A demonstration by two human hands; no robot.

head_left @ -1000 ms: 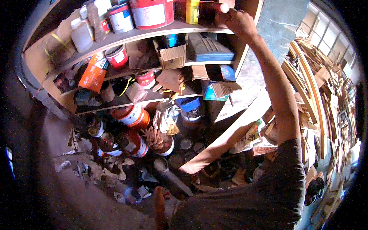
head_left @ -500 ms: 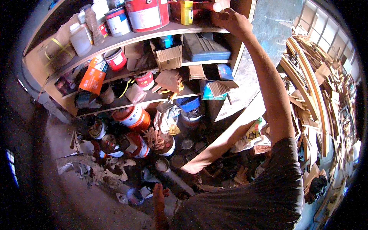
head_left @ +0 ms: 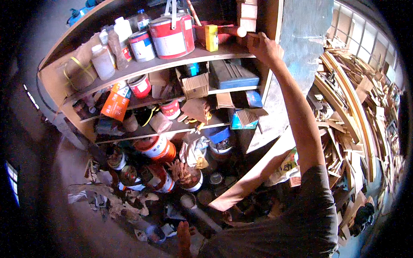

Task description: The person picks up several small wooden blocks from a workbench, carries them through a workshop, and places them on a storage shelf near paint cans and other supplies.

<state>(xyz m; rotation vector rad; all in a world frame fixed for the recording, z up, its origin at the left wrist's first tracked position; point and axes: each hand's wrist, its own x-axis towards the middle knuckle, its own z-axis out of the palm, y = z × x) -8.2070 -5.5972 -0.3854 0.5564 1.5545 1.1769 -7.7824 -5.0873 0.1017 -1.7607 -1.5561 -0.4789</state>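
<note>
My right hand (head_left: pixel 265 48) reaches up to the right end of the top shelf (head_left: pixel 202 55). Its fingers are bent inward, and whatever they may hold is hidden. Just left of it, the round white end of a pale cylinder (head_left: pixel 241 32) sticks out over a red tray-like thing (head_left: pixel 224 38). A small yellow box (head_left: pixel 211 38) stands in front of that, beside a red and white paint bucket (head_left: pixel 172 36) with a raised handle. Low in the view, my left hand (head_left: pixel 184 235) hangs with its fingers stretched out, touching nothing that I can see.
Lower shelves hold a blue-grey case (head_left: pixel 234 74), a cardboard box (head_left: pixel 194 84) and an orange box (head_left: pixel 115 102). Buckets, including an orange one (head_left: pixel 157 148), crowd the floor. A wide board (head_left: pixel 254 174) leans right of them; piled wood strips (head_left: pixel 365 112) fill the right side.
The view has tilted up, so the shelves sit lower and more of the top shelf shows. My right hand stays at the shelf's right end, by the pale cylinder. My left hand still hangs low.
</note>
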